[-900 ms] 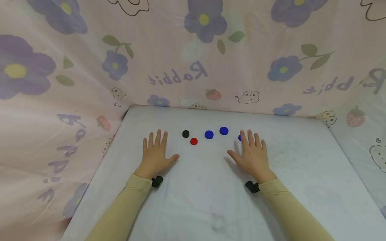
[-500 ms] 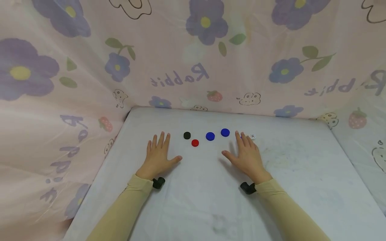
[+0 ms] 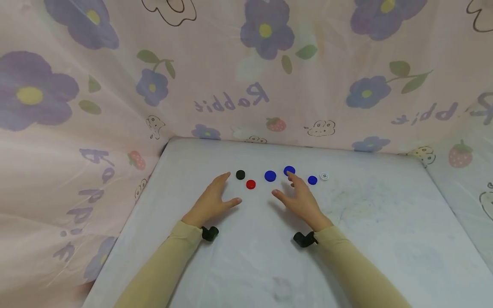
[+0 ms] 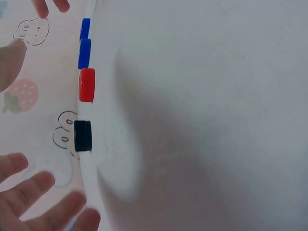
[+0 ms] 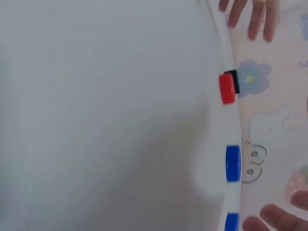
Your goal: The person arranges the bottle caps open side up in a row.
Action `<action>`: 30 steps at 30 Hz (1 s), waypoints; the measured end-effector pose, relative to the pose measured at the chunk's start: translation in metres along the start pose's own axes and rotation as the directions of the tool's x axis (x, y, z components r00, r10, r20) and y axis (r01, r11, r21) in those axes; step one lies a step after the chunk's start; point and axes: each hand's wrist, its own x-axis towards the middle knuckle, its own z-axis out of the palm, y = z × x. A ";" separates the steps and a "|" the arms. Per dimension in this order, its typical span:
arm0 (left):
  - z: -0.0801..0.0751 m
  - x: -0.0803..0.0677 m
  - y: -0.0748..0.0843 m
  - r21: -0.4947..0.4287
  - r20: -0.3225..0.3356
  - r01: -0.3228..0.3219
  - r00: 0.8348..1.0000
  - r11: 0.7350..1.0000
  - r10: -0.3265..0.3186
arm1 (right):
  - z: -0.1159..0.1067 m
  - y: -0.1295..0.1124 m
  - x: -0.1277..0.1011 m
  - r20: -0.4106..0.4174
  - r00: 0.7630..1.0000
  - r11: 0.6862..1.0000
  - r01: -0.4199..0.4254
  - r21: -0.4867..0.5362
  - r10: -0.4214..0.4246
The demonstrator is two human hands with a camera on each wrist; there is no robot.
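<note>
Apparent start: 0 of 6 flat round discs (image 3: 270, 176) held; all lie on white counter (image 3: 246, 265).
Left hand (image 3: 211, 200), thumb spread, near black disc (image 3: 240, 174); right hand (image 3: 303, 201), likewise, over farthest blue disc (image 3: 287, 169), contact unclear.

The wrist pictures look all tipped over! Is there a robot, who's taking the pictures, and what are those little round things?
No robot here: these are a person's bare left hand and right hand. The big picture comes from a camera on the person's head, looking forward and down. The other two come from cameras worn on the wrists, so the white table looks tipped sideways. On it lie six little discs: a black disc, a red disc, three blue discs and a pale patterned disc. I can't tell what they're for. Neither hand holds anything; both hover above the table.
</note>
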 end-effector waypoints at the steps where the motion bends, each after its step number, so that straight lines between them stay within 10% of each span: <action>1: 0.001 0.001 0.001 -0.024 0.004 0.004 1.000 1.000 -0.004 | 0.002 -0.001 0.002 0.011 1.000 0.999 -0.007 0.033 0.007; 13: 0.020 0.031 0.004 -0.292 0.119 0.097 0.991 0.952 -0.064 | 0.034 -0.014 0.025 0.151 0.988 0.978 -0.049 0.203 0.018; 30: 0.038 0.044 0.006 -0.154 0.138 -0.004 0.990 0.988 0.025 | 0.059 -0.007 0.040 0.188 0.982 0.981 -0.023 0.194 -0.014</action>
